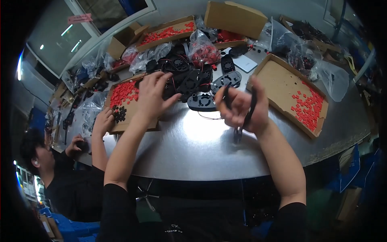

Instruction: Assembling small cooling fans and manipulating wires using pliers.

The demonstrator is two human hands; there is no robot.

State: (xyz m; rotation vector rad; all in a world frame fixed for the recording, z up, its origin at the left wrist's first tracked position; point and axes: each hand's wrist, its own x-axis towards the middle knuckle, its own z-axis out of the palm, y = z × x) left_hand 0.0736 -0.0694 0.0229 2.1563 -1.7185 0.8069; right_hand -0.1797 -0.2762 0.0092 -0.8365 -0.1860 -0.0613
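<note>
My left hand (152, 94) hovers with its fingers spread beside the pile of black plastic parts (173, 66), holding nothing that I can see. In my right hand (258, 111) is a pair of pliers (238, 135) with dark handles. Their jaws point down toward the metal table, and motion blurs them. Between my hands lies a black oval plastic housing (201, 103) with round cut-outs and a thin wire at its near edge. A similar housing (227, 80) rests just behind it, with more dark housings and red wires piled to the left.
A shallow cardboard tray (278, 82) of small red pieces stands at right. Another tray (139, 127), with red and black pieces, is under my left arm; a co-worker's hand (104, 120) reaches into it. Farther back are plastic bags (203, 50), boxes (236, 18) and a pale flat device (245, 63).
</note>
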